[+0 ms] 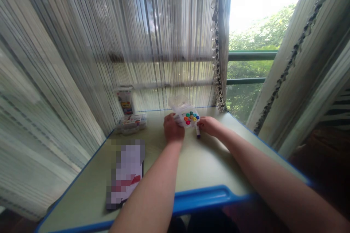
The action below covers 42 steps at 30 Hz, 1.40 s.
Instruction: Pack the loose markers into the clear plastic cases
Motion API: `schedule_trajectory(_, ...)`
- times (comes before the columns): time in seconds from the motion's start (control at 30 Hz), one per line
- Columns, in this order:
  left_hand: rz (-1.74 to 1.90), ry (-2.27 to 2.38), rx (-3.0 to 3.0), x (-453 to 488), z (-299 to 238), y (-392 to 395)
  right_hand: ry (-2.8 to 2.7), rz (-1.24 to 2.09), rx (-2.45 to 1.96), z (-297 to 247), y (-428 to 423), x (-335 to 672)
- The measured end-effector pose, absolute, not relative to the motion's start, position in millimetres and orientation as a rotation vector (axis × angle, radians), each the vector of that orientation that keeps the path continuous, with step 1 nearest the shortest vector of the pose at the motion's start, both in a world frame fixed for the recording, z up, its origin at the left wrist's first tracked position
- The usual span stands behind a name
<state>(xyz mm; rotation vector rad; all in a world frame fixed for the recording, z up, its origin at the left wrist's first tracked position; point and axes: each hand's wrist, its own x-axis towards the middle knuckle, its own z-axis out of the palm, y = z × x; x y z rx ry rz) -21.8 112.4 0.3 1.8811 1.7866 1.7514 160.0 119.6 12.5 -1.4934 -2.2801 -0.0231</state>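
My left hand [174,128] is closed round the left side of a clear plastic marker box [180,113], tilted so its end faces me. Several coloured marker ends [191,117] show in it: red, orange, yellow, green, blue and others. At the box's right, my right hand [207,125] pinches a white marker [198,131] with a purple end pointing down toward the table. The marker is outside the box, close beside its right edge. Some fingers of both hands are hidden behind the box or turned away.
A pale table [202,164] with a blue rim carries everything. At the back left stand a tall clear container [125,100] and a low clear case [133,122]. A blurred flat object [127,173] lies at the left. String curtains [164,43] hang behind the table.
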Motion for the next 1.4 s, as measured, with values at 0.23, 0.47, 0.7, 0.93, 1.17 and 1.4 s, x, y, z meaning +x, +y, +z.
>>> schedule_trajectory(0.23, 1.732, 1.789, 1.87, -22.0, 1.3, 111.0, -2.293, -0.069, -1.545, 13.5, 121.0, 161.3)
schedule_trajectory(0.47, 1.709, 1.808, 1.891, -22.1, 2.5, 109.6, -2.318, -0.065, -1.566, 15.9, 116.1, 158.4)
schedule_trajectory(0.7, 1.724, 1.806, 1.884, -21.8, 1.8, 110.3, -2.367, -0.104, -1.55, 16.0, 115.4, 159.5)
schedule_trajectory(0.93, 1.715, 1.818, 1.888, -21.6, 1.7, 111.2, -2.365, -0.101, -1.639, 17.8, 117.3, 159.7)
schedule_trajectory(1.17, 1.7, 1.813, 1.896, -21.9, 2.3, 110.8, -2.332, -0.125, -1.592, 19.7, 113.3, 158.2)
schedule_trajectory(1.4, 1.709, 1.812, 1.91, -22.3, 1.0, 112.3, -2.473, -0.03, -1.352, 11.2, 115.7, 160.0)
